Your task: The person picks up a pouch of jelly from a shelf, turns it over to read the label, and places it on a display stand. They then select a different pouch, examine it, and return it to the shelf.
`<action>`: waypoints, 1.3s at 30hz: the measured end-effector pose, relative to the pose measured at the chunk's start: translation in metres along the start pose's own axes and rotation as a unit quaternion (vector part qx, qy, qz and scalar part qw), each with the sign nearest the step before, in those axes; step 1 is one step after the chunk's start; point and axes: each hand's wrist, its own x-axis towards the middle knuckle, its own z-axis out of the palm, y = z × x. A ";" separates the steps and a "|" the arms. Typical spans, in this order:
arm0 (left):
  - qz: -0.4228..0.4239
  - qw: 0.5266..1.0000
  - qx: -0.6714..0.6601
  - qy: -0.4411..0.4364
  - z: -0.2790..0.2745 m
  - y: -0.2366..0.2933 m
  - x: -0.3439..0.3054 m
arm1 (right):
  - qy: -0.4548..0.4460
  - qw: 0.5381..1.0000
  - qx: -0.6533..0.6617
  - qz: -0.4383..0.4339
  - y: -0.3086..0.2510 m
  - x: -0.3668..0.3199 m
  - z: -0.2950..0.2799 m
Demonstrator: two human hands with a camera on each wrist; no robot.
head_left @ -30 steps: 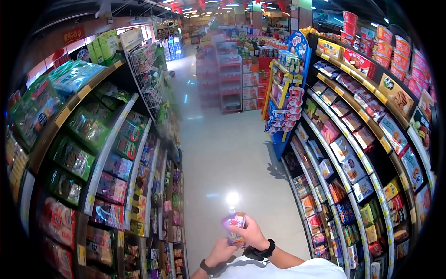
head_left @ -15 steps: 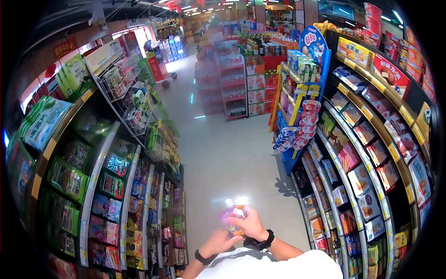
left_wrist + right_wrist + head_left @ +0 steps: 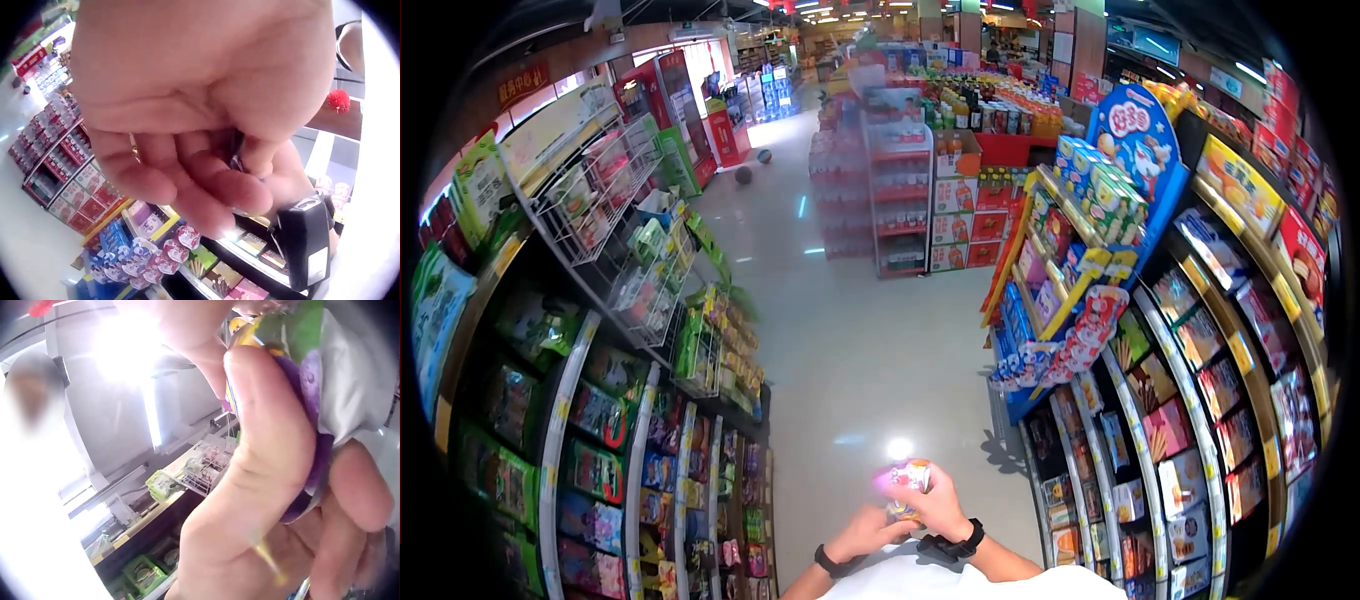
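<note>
One crinkled packet (image 3: 337, 381), held above the floor (image 3: 840, 350).
Purple, green and yellow meet glossy silver; our right hand (image 3: 943, 508) grips the packet's side, our left hand (image 3: 868, 530) pinches its lower end.

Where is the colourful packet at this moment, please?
In the head view, the colourful packet is near the bottom, slightly right of centre, held by the right hand, with the left hand at its lower end.
</note>
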 end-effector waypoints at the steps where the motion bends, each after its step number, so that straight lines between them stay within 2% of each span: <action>1: 0.012 0.999 0.034 0.003 -0.013 0.005 0.021 | 0.012 1.000 0.000 -0.008 -0.009 0.022 -0.002; 5: 0.071 0.992 0.100 0.036 -0.070 0.022 0.110 | 0.064 0.996 -0.053 -0.034 -0.054 0.114 -0.004; 8: 0.049 0.998 0.024 0.016 -0.108 0.033 0.164 | 0.067 0.995 -0.056 -0.048 -0.073 0.177 -0.007; 9: -0.029 0.999 -0.008 -0.036 -0.125 0.047 0.179 | 0.070 0.994 -0.054 -0.056 -0.072 0.198 -0.008; 12: 0.052 0.998 -0.032 0.021 -0.153 0.052 0.221 | 0.080 0.994 -0.047 -0.056 -0.084 0.249 -0.003; 15: 0.016 0.999 -0.019 0.037 -0.181 0.061 0.250 | 0.072 0.996 -0.007 -0.055 -0.093 0.295 0.003; 21: -0.027 0.990 -0.101 0.091 -0.223 0.017 0.340 | 0.030 0.999 -0.001 -0.023 -0.096 0.408 -0.008; 24: -0.006 0.987 -0.114 0.111 -0.255 0.019 0.391 | 0.000 1.000 0.017 -0.009 -0.107 0.473 -0.016; 26: -0.021 0.988 -0.096 0.123 -0.280 0.021 0.428 | -0.001 1.000 0.017 -0.016 -0.113 0.518 -0.020; 31: -0.026 0.992 -0.047 0.118 -0.353 0.071 0.519 | -0.029 1.000 0.000 0.000 -0.165 0.632 -0.031; 33: -0.015 0.993 -0.041 0.108 -0.376 0.093 0.553 | -0.029 0.999 -0.014 -0.018 -0.177 0.673 -0.041; 35: -0.004 0.989 -0.064 0.131 -0.389 0.096 0.588 | -0.030 0.998 -0.008 -0.046 -0.191 0.709 -0.048; 39: -0.007 0.984 -0.104 0.146 -0.407 0.088 0.651 | -0.038 0.999 0.007 -0.031 -0.215 0.766 -0.061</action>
